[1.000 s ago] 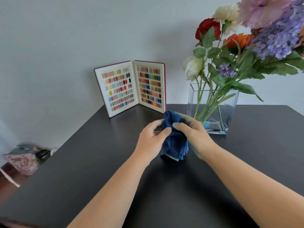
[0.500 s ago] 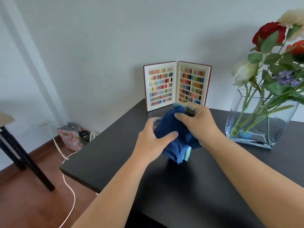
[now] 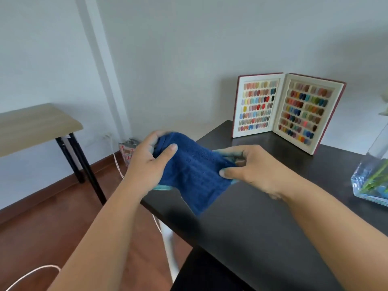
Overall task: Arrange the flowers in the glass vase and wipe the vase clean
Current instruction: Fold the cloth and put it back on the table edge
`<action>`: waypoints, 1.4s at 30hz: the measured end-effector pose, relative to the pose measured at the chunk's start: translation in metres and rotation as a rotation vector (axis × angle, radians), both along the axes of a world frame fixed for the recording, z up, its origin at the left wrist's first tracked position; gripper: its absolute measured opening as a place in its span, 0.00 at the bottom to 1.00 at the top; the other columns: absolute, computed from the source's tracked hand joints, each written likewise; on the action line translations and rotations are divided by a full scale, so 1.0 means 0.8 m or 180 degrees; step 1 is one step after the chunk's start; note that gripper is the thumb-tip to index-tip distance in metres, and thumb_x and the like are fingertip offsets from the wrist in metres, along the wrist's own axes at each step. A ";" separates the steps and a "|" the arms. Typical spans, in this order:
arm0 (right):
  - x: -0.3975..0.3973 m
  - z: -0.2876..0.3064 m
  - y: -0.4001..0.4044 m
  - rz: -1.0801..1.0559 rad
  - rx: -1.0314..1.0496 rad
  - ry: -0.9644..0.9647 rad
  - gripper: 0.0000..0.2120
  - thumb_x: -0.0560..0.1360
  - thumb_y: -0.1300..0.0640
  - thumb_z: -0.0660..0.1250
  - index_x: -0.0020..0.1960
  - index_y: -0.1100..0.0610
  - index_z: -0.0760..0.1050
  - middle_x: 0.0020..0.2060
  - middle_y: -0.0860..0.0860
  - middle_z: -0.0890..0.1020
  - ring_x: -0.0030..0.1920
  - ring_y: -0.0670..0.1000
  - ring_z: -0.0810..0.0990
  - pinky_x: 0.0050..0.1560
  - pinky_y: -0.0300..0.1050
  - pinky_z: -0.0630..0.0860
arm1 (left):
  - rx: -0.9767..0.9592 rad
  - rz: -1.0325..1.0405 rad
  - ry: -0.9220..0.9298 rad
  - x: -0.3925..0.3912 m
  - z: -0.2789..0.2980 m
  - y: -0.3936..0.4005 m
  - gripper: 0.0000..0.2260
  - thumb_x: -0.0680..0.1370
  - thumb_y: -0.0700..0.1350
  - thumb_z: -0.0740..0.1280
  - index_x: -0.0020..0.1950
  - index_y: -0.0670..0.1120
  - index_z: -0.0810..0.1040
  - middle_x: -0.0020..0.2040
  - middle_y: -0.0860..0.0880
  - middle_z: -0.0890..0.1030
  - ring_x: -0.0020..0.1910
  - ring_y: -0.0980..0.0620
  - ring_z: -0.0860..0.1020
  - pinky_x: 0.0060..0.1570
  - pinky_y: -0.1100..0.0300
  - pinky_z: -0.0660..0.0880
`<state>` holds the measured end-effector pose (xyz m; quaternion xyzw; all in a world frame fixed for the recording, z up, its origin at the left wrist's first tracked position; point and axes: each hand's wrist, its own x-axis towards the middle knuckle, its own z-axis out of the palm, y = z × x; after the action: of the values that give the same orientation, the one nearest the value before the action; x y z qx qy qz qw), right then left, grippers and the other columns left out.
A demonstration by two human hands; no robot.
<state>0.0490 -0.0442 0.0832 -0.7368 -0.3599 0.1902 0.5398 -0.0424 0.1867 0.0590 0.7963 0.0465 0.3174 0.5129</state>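
A dark blue cloth (image 3: 194, 173) with a pale teal edge is stretched between both hands above the left corner of the black table (image 3: 273, 223). My left hand (image 3: 147, 162) pinches its left end. My right hand (image 3: 252, 166) grips its right end. The glass vase (image 3: 369, 181) stands at the far right, cut off by the frame edge, with green stems showing inside it. The flower heads are out of view.
An open book of colour swatches (image 3: 287, 110) stands upright at the back of the table. To the left are a light wooden side table (image 3: 37, 124) on black legs, a patterned bag (image 3: 126, 150) on the floor and a white cable (image 3: 117, 166).
The view has swung left, so the vase and flowers slid to the right edge. The bunched cloth has been lifted from the table and pulled out flat between the two hands.
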 end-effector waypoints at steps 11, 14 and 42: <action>0.011 -0.102 0.101 -0.0166 0.0335 0.1527 0.09 0.76 0.70 0.65 0.51 0.60 0.80 0.43 0.56 0.83 0.39 0.49 0.82 0.36 0.40 0.79 | 0.1505 -0.0011 0.1557 0.012 -0.045 0.107 0.13 0.81 0.50 0.60 0.65 0.57 0.70 0.59 0.53 0.78 0.56 0.55 0.75 0.51 0.58 0.69; 0.036 -0.131 0.111 -0.0849 -0.0028 0.0718 0.09 0.75 0.67 0.69 0.49 0.54 0.81 0.47 0.56 0.83 0.40 0.49 0.81 0.40 0.40 0.79 | 0.1583 -0.0158 0.1715 0.045 -0.068 0.113 0.18 0.81 0.49 0.60 0.70 0.58 0.63 0.63 0.49 0.76 0.58 0.50 0.75 0.52 0.55 0.68; 0.035 -0.164 0.112 -0.0172 -0.1966 -0.1911 0.35 0.77 0.34 0.47 0.78 0.49 0.42 0.78 0.47 0.41 0.76 0.48 0.39 0.74 0.52 0.41 | 0.3071 -0.0446 0.2309 0.057 -0.127 0.076 0.27 0.80 0.62 0.43 0.78 0.57 0.44 0.78 0.61 0.43 0.77 0.54 0.40 0.73 0.47 0.39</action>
<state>0.0772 0.0454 -0.0477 -0.8956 -0.4078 0.0520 0.1700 0.0034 0.2473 -0.0430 0.9975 0.0166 -0.0235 0.0652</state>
